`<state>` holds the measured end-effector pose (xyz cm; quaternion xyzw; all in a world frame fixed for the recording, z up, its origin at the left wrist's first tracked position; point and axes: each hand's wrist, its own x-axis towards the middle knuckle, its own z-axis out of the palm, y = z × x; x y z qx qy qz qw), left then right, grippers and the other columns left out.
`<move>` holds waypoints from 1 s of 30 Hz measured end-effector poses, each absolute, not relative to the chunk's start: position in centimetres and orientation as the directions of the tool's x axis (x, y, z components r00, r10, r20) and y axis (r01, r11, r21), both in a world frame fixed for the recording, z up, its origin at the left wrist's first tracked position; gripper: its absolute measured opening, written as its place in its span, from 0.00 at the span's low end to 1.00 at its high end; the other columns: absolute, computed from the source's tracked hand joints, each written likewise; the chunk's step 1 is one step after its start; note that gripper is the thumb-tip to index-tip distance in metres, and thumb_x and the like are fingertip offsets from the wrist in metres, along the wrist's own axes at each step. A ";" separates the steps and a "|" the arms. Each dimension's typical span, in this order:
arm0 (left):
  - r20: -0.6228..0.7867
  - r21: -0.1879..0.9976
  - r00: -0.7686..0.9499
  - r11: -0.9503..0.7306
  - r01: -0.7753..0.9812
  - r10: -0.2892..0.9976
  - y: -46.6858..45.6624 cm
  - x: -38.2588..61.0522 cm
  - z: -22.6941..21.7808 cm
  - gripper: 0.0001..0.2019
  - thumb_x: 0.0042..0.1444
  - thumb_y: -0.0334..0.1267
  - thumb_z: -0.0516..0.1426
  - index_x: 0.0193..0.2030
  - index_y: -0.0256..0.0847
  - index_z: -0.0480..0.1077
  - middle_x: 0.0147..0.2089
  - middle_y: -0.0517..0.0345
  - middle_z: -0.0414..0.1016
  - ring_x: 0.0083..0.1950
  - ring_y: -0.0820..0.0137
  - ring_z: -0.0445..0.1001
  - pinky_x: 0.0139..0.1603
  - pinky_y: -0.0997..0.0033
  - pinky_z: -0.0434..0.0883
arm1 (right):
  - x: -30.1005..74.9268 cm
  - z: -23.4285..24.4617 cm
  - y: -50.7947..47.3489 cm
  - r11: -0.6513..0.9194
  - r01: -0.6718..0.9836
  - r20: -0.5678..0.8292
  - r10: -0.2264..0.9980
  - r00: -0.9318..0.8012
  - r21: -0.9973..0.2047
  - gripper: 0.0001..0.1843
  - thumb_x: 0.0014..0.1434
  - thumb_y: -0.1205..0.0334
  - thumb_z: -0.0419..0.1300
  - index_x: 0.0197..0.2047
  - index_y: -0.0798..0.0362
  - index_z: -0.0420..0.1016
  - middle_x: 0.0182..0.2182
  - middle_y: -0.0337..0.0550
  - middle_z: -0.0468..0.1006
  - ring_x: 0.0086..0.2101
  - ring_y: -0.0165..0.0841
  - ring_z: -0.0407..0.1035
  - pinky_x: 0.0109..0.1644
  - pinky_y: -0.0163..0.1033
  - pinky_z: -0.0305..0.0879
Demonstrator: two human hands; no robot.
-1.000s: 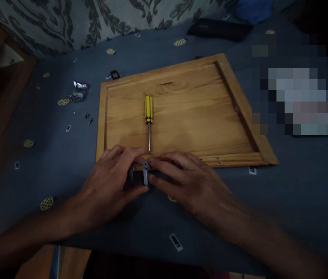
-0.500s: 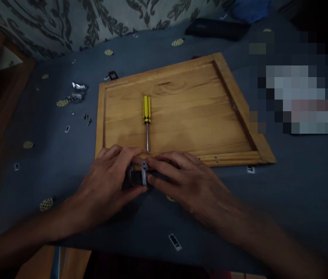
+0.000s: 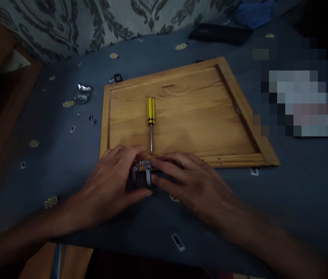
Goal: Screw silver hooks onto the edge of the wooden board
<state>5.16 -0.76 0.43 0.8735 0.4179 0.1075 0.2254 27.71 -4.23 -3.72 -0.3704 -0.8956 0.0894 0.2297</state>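
Observation:
A wooden cabinet door (image 3: 187, 112) lies flat on a blue cloth. At its near edge, both my hands pinch a small metal hinge (image 3: 142, 172). My left hand (image 3: 113, 184) grips it from the left with fingers curled round it. My right hand (image 3: 187, 180) holds it from the right with fingertips pressed against it. A screwdriver with a yellow and black handle (image 3: 150, 116) rests on the door, its tip pointing toward the hinge.
More metal hinge parts (image 3: 83, 93) and loose screws (image 3: 92, 118) lie on the cloth to the left of the door. A dark flat object (image 3: 219, 33) sits at the far edge. A patterned curtain hangs behind. The table edge drops off at left and near.
The hands stay on the hinge at the door's near edge with only slight shifts. The view has moved a little.

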 end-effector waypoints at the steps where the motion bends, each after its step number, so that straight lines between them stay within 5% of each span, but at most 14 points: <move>1: 0.007 0.488 0.629 -0.552 0.677 0.777 -0.8 5.2 0.4 0.31 0.56 0.41 0.67 0.63 0.49 0.59 0.56 0.53 0.75 0.56 0.56 0.75 0.55 0.53 0.74 | 27.7 -3.7 -4.2 0.714 0.617 0.352 0.700 -0.621 -0.332 0.10 0.67 0.69 0.58 0.48 0.50 0.78 0.56 0.46 0.79 0.54 0.42 0.70 0.53 0.48 0.72; 17: 0.019 0.450 0.633 -0.572 0.686 0.774 -0.8 5.4 0.1 0.29 0.58 0.38 0.66 0.63 0.48 0.60 0.55 0.54 0.76 0.56 0.57 0.73 0.55 0.53 0.72 | 28.0 -3.8 -4.2 0.728 0.600 0.309 0.685 -0.660 -0.331 0.14 0.65 0.71 0.61 0.54 0.52 0.74 0.57 0.48 0.78 0.54 0.44 0.69 0.52 0.51 0.72; 30: 0.047 0.444 0.627 -0.578 0.684 0.778 -0.7 5.3 0.0 0.28 0.56 0.37 0.66 0.60 0.51 0.60 0.50 0.56 0.76 0.51 0.57 0.74 0.49 0.55 0.72 | 27.4 -3.5 -3.9 0.735 0.625 0.396 0.673 -0.624 -0.263 0.09 0.66 0.69 0.61 0.47 0.53 0.80 0.51 0.46 0.82 0.49 0.44 0.72 0.46 0.48 0.74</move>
